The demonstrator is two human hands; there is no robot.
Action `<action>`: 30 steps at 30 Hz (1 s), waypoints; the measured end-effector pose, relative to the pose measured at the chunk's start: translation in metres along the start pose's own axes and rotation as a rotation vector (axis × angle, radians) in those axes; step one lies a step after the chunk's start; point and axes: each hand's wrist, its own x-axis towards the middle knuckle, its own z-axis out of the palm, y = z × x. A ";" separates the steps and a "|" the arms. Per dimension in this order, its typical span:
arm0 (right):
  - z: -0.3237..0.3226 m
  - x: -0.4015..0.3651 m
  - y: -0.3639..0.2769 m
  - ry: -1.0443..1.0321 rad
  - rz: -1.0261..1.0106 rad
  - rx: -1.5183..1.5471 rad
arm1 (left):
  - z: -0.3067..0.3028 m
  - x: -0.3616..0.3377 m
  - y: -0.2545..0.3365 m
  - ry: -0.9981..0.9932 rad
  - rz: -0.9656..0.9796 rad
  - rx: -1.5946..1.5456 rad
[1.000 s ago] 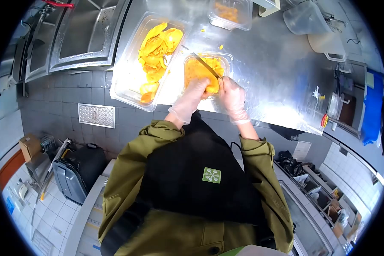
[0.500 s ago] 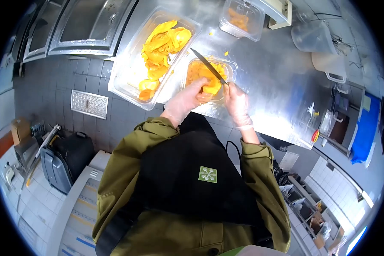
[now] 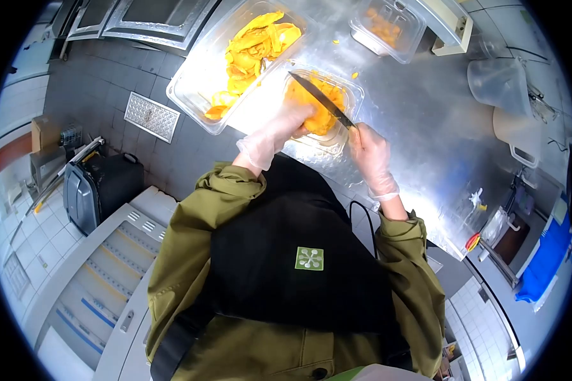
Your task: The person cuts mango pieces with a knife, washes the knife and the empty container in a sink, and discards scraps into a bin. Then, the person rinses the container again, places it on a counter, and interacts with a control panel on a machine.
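My gloved left hand point(image 3: 291, 120) grips a piece of orange-yellow fruit point(image 3: 321, 120) that looks like mango. In my gloved right hand point(image 3: 370, 151) is a dark-bladed knife point(image 3: 322, 96), its tip pointing up and left, the blade lying across the fruit in this view. Both are over a small clear plastic tub point(image 3: 360, 94) with more orange pieces in it. To the left stands a larger clear tub point(image 3: 187, 95), where yellow mango slices or peels point(image 3: 251, 57) lie in a heap.
Another clear tub point(image 3: 413, 49) with orange chunks stands at the back of the steel table point(image 3: 419, 120). Clear and white pitchers point(image 3: 499, 86) are at the right. A red-and-yellow-handled tool point(image 3: 473, 242) lies by the right corner. Small orange scraps dot the steel.
The view has shifted, so the table and tubs sit further right and higher. My hands stay over the small tub, still with fruit and knife; the fruit piece is turned differently.
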 end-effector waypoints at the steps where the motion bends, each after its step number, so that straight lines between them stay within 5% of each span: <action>1: 0.001 -0.001 0.002 -0.001 -0.018 -0.001 | 0.004 0.001 -0.002 0.010 0.022 -0.025; 11: 0.022 0.011 0.014 -0.009 -0.252 -0.234 | 0.018 -0.001 -0.006 0.071 0.027 0.052; 21: 0.029 0.030 0.017 -0.080 -0.359 -0.318 | -0.007 -0.002 -0.008 0.029 -0.120 -0.200; 28: 0.024 0.029 0.027 -0.077 -0.126 -0.209 | -0.015 0.003 -0.011 -0.140 -0.087 0.107; 30: 0.016 0.028 0.019 -0.067 -0.030 -0.159 | -0.016 0.007 -0.018 -0.021 -0.030 0.227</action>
